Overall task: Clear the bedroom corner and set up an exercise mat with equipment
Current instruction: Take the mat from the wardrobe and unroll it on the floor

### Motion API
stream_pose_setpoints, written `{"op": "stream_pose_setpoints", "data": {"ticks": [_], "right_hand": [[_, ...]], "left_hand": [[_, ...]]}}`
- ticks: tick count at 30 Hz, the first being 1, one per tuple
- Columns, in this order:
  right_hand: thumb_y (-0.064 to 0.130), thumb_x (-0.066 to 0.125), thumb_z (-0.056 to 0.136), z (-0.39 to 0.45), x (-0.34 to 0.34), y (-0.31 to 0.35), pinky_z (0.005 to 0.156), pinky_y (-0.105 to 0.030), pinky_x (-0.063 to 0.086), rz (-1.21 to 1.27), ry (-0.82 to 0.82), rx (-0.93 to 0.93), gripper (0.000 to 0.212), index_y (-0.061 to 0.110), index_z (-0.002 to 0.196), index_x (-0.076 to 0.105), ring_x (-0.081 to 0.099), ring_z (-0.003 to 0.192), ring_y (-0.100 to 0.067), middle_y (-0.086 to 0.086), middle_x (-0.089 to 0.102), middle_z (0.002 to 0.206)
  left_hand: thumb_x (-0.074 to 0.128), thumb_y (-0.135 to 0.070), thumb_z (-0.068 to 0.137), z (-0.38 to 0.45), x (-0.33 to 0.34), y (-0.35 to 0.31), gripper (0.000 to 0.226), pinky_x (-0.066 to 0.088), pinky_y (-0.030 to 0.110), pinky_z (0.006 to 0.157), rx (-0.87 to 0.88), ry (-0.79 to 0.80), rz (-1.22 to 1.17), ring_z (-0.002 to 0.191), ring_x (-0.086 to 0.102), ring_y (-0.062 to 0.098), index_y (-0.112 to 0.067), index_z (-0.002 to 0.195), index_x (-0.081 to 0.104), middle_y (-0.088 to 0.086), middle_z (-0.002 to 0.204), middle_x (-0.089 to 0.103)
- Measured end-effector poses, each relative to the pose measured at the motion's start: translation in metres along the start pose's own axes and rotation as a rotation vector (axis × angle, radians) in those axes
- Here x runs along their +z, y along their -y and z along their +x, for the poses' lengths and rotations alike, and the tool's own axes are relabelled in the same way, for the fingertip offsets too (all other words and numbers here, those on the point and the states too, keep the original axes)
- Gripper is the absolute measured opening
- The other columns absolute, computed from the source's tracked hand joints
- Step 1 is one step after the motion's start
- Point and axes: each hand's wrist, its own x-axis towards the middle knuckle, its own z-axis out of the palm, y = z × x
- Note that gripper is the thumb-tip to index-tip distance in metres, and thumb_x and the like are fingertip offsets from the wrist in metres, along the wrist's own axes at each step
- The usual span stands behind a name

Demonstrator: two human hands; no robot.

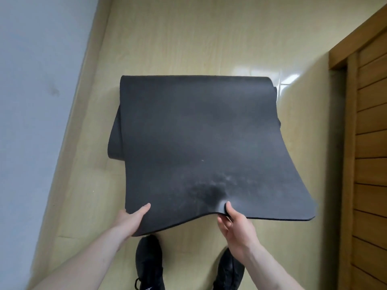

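Black shoes [148, 262] stand on the pale floor [188, 38] beneath a dark exercise mat [199, 143], no legible writing. Left hand [129, 219] and right hand [234, 225] pinch its near edge, lifted; the far end lies folded between wall [31, 101] and wooden door [368, 122].

Floor [188, 38]: pale wood-grain boards, glossy, with a bright glare patch at upper right.
Mat [188, 132]: dark grey, partly unrolled; far folded part lies on the floor, near edge lifted clear of it.
Shoes [148, 264]: two, black, standing on the floor just below the mat's near edge.
Left border: floor meets a pale wall [31, 101].
Right border: floor meets a wooden door [368, 143].
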Motion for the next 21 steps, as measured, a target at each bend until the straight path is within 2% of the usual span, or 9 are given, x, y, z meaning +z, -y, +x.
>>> {"op": "stream_pose_setpoints", "data": {"ticks": [2, 4, 6, 9, 11, 13, 15, 18, 21], "right_hand": [[0.018, 0.074, 0.092, -0.025, 0.014, 0.017, 0.064, -0.024, 0.060, 0.011, 0.048, -0.011, 0.026, 0.005, 0.114, 0.072, 0.070, 0.086, -0.015, -0.002, 0.076, 0.111], [0.020, 0.074, 0.092, -0.053, 0.029, 0.036, 0.063, -0.024, 0.060, 0.028, 0.083, -0.026, 0.030, 0.006, 0.119, 0.071, 0.068, 0.087, -0.016, -0.001, 0.074, 0.113], [0.021, 0.074, 0.092, -0.075, 0.040, 0.054, 0.064, -0.024, 0.059, 0.038, 0.099, -0.048, 0.032, 0.007, 0.121, 0.070, 0.068, 0.087, -0.015, -0.001, 0.071, 0.115], [0.023, 0.073, 0.093, -0.106, 0.054, 0.079, 0.066, -0.024, 0.060, 0.027, 0.094, -0.082, 0.030, 0.008, 0.119, 0.070, 0.069, 0.088, -0.015, -0.001, 0.072, 0.114], [0.023, 0.074, 0.093, -0.127, 0.061, 0.094, 0.069, -0.025, 0.061, -0.010, 0.051, -0.121, 0.030, 0.006, 0.118, 0.068, 0.069, 0.090, -0.016, -0.003, 0.073, 0.113], [0.021, 0.074, 0.093, -0.151, 0.068, 0.111, 0.073, -0.026, 0.063, -0.092, -0.020, -0.173, 0.029, 0.004, 0.115, 0.066, 0.069, 0.090, -0.019, -0.006, 0.072, 0.111], [0.021, 0.073, 0.094, -0.169, 0.068, 0.122, 0.080, -0.030, 0.061, -0.209, -0.088, -0.217, 0.022, 0.006, 0.108, 0.063, 0.070, 0.087, -0.022, -0.006, 0.072, 0.103], [0.029, 0.071, 0.095, -0.194, 0.069, 0.140, 0.094, -0.040, 0.058, -0.455, -0.156, -0.281, 0.023, 0.010, 0.103, 0.062, 0.075, 0.082, -0.025, -0.003, 0.073, 0.097], [0.035, 0.065, 0.097, -0.216, 0.080, 0.161, 0.085, -0.043, 0.061, -0.715, -0.186, -0.386, 0.029, 0.007, 0.105, 0.065, 0.076, 0.079, -0.024, -0.006, 0.076, 0.093]], "left_hand": [[0.069, -0.092, 0.046, -0.011, -0.010, -0.004, 0.128, 0.049, 0.050, 0.103, -0.066, -0.041, 0.026, 0.123, 0.058, 0.032, -0.015, 0.146, 0.043, 0.005, 0.143, 0.054], [0.063, -0.091, 0.053, -0.043, -0.022, -0.019, 0.125, 0.047, 0.051, 0.104, -0.122, -0.113, 0.055, 0.123, 0.055, 0.036, -0.010, 0.146, 0.043, 0.010, 0.144, 0.050], [0.065, -0.083, 0.067, -0.079, -0.029, -0.035, 0.108, 0.047, 0.049, 0.100, -0.150, -0.161, -0.011, 0.114, 0.056, 0.036, -0.006, 0.142, 0.046, 0.012, 0.138, 0.053], [0.070, -0.053, 0.089, -0.110, -0.042, -0.046, 0.064, 0.054, 0.043, 0.088, -0.166, -0.028, -0.315, 0.105, 0.065, 0.029, -0.010, 0.133, 0.051, 0.005, 0.128, 0.057], [0.073, -0.028, 0.092, -0.125, -0.055, -0.051, 0.043, 0.057, 0.038, 0.080, -0.119, 0.020, -0.521, 0.093, 0.069, 0.024, -0.007, 0.126, 0.058, 0.005, 0.124, 0.063], [0.072, -0.015, 0.092, -0.147, -0.076, -0.065, 0.038, 0.055, 0.037, 0.090, -0.026, 0.006, -0.629, 0.090, 0.067, 0.022, -0.005, 0.126, 0.059, 0.010, 0.118, 0.067], [0.068, -0.012, 0.094, -0.163, -0.091, -0.084, 0.041, 0.053, 0.039, 0.094, 0.059, 0.037, -0.679, 0.097, 0.066, 0.024, -0.007, 0.132, 0.055, 0.010, 0.119, 0.066], [0.061, -0.015, 0.099, -0.192, -0.119, -0.131, 0.035, 0.055, 0.038, 0.081, 0.195, 0.096, -0.643, 0.102, 0.067, 0.027, -0.010, 0.132, 0.052, 0.011, 0.122, 0.066], [0.054, -0.021, 0.104, -0.219, -0.145, -0.186, 0.021, 0.055, 0.036, 0.070, 0.340, 0.065, -0.529, 0.094, 0.067, 0.024, -0.012, 0.123, 0.055, 0.009, 0.115, 0.066]]}}
